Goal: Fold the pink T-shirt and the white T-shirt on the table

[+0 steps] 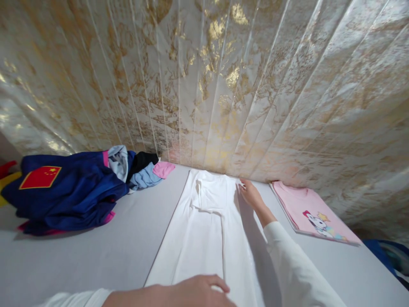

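Observation:
A long white garment (206, 238) lies lengthwise in front of me, with a folded-over part (209, 194) near its far end. My right hand (251, 194) reaches to the garment's far right edge, its fingertips touching or just beside the cloth. The fingers there look stretched out, and no fabric shows gripped between them. At the bottom of the view, my left hand (198, 292) is over the near part of the garment, fingers loosely extended and partly cut off by the frame. Whether it presses on the cloth is hard to see.
On the left lies a heap of clothes: a dark blue garment (73, 196) with a red flag patch, plus black, light blue and pink pieces. Right of the garment, folded pink shirts (300, 204) are stacked. A gold-patterned curtain (204, 85) hangs behind the pale surface (105, 256).

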Available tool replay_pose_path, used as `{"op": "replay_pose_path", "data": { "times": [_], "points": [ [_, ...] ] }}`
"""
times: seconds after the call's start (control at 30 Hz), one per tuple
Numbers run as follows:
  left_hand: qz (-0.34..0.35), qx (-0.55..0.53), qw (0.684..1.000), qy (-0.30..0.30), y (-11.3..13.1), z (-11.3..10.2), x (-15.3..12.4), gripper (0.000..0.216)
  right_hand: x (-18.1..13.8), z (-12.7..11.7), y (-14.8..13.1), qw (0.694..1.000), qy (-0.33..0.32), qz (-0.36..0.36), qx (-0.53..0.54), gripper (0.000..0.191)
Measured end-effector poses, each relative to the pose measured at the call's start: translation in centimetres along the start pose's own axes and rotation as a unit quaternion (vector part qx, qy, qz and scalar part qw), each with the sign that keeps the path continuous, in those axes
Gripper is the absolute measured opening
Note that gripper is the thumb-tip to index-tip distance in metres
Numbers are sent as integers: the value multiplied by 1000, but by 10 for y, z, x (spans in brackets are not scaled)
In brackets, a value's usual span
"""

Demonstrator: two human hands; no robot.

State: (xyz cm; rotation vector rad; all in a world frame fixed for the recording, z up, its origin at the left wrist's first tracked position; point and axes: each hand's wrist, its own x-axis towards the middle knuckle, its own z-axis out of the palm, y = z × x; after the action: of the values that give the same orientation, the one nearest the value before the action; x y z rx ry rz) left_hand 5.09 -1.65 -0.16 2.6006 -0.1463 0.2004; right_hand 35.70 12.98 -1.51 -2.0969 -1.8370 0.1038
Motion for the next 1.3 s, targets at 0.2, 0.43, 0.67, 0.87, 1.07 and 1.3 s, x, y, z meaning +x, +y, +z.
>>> {"op": "replay_pose_path", "data": {
  "times": [0.2,0.43,0.67,0.87,1.07,1.3],
  "points": [
    [-7,211,976,57,-28,-30,14,41,36,8,10,996,-18,48,76,33],
    [35,374,918,127,-64,14,14,35,67,11,8,983,-83,24,162,28],
    [18,412,899,144,-69,22,13,41,85,-14,8,965,-173,14,199,44],
    [15,425,891,157,-70,23,13,39,82,-9,-4,982,-126,0,138,25],
    [17,382,915,128,-68,24,13,37,69,9,-18,997,-11,-9,74,21],
    [-163,150,958,180,-104,-61,17,39,22,34,-50,990,85,-83,75,44]
  ]
}}
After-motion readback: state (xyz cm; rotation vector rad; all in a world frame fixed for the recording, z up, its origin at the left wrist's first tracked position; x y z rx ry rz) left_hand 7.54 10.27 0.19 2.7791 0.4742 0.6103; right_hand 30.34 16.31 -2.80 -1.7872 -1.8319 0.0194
